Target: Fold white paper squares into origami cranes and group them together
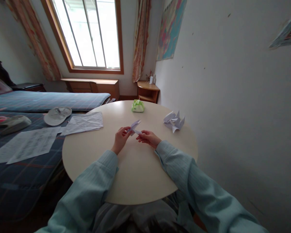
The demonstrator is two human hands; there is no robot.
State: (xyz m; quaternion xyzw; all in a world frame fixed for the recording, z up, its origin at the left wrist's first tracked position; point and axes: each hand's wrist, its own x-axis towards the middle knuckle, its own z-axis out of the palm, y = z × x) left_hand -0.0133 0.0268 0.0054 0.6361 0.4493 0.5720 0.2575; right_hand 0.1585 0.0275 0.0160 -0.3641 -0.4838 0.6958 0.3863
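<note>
Both hands meet over the middle of a round cream table (135, 174). My left hand (120, 137) pinches one side of a small folded piece of white paper (135, 126), and my right hand (147, 137) pinches its other end. The paper is held just above the tabletop, its pointed flap tilting up and away from me. Both arms wear light blue sleeves.
Folded paper figures (174, 121) lie at the table's right, a green packet (138, 106) at its far edge, a creased sheet (83, 123) at its left. A bed (26, 152) on the left holds printed sheets (29, 144) and a white cap (57, 115). A wall stands close on the right.
</note>
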